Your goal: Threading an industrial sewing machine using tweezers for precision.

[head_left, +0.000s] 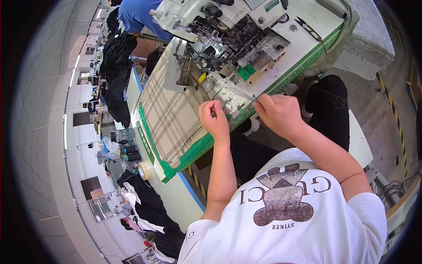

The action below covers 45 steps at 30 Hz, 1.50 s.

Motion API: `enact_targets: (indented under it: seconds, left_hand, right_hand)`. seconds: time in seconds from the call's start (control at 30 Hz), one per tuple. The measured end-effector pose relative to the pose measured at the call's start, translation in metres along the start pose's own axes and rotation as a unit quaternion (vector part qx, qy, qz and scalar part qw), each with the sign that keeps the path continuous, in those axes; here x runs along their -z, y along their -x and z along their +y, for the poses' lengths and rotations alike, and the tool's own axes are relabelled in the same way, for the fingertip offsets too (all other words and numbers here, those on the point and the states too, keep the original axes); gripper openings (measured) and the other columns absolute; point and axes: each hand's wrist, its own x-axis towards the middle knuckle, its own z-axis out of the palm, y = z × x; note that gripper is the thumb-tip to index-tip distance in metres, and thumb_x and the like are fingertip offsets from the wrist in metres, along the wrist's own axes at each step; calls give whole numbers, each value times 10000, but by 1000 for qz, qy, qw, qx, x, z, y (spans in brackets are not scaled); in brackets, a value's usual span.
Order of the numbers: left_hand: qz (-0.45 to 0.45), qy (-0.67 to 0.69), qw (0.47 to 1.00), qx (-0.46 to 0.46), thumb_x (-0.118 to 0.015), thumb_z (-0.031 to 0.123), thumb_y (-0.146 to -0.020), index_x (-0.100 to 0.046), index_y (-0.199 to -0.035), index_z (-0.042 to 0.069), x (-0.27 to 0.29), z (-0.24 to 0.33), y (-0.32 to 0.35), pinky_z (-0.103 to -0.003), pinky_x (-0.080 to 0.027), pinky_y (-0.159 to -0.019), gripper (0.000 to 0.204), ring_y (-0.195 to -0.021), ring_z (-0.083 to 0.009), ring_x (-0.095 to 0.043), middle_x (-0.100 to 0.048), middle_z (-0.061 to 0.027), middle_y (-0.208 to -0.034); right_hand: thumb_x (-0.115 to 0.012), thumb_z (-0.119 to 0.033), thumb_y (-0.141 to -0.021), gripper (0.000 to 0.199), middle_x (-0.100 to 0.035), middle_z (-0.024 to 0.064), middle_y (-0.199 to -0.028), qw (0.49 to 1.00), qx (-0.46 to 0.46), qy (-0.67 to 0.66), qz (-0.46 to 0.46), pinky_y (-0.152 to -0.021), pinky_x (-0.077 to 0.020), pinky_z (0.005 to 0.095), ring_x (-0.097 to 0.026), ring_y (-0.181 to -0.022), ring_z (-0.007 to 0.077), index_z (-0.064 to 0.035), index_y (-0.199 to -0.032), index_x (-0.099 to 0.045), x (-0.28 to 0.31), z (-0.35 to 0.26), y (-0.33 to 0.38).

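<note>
My left hand (215, 117) is at the front edge of the sewing table (193, 152), its fingers curled and pinched together just below the machine; I cannot make out anything in them. My right hand (278, 113) is beside it, to the right. It pinches one end of a thin pale strand (244, 93) that runs left toward the white overlock sewing machine (228, 39). Both hands are near the machine's needle area. A plaid beige cloth (169, 114) covers the table to the left of my left hand.
Small black snips (310, 29) lie on the machine bed at the top right. A tape roll (145, 170) and dark thread cones (132, 154) stand at the table's left end, with black garments (154, 211) piled beyond. A person in blue (138, 15) works at the far station.
</note>
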Motion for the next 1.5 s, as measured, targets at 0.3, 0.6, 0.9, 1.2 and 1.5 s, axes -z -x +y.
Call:
enact_targets:
  seconds: [0.3, 0.6, 0.9, 1.2, 1.5]
  left_hand:
    - [22, 58, 998, -6, -652, 111, -927, -619, -883, 7, 3, -12, 1, -238, -443, -660, 118, -752, -102, -519, -561, -38, -948]
    - [13, 47, 999, 0, -677, 86, -894, -632, -883, 7, 6, -6, 1, -268, -479, -688, 91, -785, -172, -574, -599, -75, -920]
    - [22, 150, 985, 80, -666, 96, -920, -626, -881, 11, 18, -20, 3, -227, -446, -706, 103, -778, -105, -538, -585, -33, -948]
    - [72, 308, 931, 179, -650, 121, -948, -632, -960, 44, 40, -7, -16, -231, -431, -711, 80, -752, -75, -508, -614, -13, -923]
    - [102, 514, 849, 64, -615, 108, -969, -596, -990, 32, 60, 24, -80, -261, -421, -703, 81, -763, -102, -499, -615, -61, -944]
  right_hand:
    - [-653, -202, -903, 237, -597, 156, -573, 896, -273, -318, -144, -503, -490, 379, -638, -501, 254, 5, -789, -633, -6, -3, 19]
    - [-557, -203, -973, 299, -590, 56, -550, 842, -338, -393, -150, -445, -399, 248, -563, -469, 86, 24, -787, -614, -2, -1, 26]
    - [-533, -87, -969, 124, -669, 83, -708, 788, -400, -399, -244, -549, -497, 253, -616, -591, 113, 18, -939, -593, 37, 45, 91]
    - [-497, -35, -973, 142, -655, 30, -924, 851, -481, -207, -30, -679, -484, 240, -567, -726, 87, -25, -964, -638, 148, 154, 171]
    - [-552, -140, -1003, 221, -609, 8, -947, 929, -346, 4, 132, -788, -431, 229, -549, -862, 96, -20, -1166, -641, 169, 153, 93]
